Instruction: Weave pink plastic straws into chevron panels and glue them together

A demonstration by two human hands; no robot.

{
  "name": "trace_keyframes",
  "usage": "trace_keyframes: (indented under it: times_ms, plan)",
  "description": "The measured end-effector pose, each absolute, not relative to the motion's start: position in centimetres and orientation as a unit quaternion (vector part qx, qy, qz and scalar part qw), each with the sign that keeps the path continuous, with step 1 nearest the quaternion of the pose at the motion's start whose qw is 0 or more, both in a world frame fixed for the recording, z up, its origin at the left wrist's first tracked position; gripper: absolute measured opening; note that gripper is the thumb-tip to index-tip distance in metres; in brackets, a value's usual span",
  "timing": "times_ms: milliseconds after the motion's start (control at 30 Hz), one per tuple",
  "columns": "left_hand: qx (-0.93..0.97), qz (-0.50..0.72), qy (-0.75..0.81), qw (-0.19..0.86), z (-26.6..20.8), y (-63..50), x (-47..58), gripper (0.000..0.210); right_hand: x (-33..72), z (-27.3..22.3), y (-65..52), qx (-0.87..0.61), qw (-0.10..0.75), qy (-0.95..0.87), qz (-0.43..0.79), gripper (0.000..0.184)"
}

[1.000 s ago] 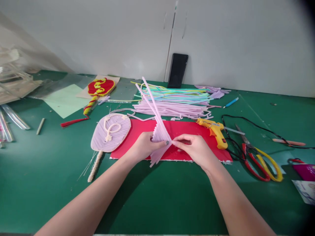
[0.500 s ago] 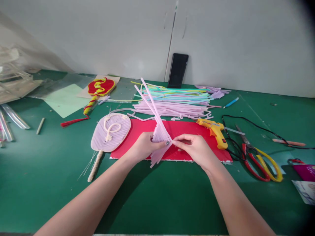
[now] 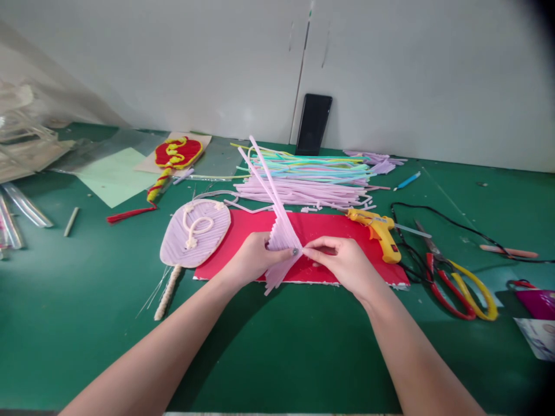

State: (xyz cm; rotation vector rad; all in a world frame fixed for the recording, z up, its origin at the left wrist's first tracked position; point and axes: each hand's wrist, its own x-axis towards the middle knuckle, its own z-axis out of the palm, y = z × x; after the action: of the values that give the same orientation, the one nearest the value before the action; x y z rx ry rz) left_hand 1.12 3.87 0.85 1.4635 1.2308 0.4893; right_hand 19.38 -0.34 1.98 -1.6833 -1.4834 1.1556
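Note:
A fan-shaped bundle of pale lilac pipe cleaners [image 3: 285, 231] is held up over a red board [image 3: 333, 231]. My left hand [image 3: 255, 257] is closed on its left side, thumb lying across the front. At the right edge, where the strands meet in a bend, my right hand [image 3: 336, 257] pinches the pipe cleaners between thumb and index finger. Two long strands stick up past the rest, crossing near the top. To the left lies a lilac round fan [image 3: 208, 240] with a cream loop on its face and a cream wrapped handle.
A yellow glue gun [image 3: 381, 231] lies on the board's right end, its black cord trailing right. Beyond it are red-and-yellow-handled scissors [image 3: 451, 286]. Behind the board lie loose pipe cleaners [image 3: 303, 188], a leaning phone [image 3: 314, 124] and a red-and-yellow fan [image 3: 179, 153] at back left.
Almost nothing differs. The two long strands have tipped very slightly to the right, and both hands keep their hold on the bundle.

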Motion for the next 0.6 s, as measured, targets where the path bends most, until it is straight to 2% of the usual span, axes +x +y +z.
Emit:
trace_keyframes:
  times_ms: [600]
  plan:
    - [0.625, 0.205, 0.520, 0.545, 0.97, 3.88, 1.16, 0.030, 19.52, 1.96, -0.31, -0.629, 0.303, -0.571, 0.433, 0.018]
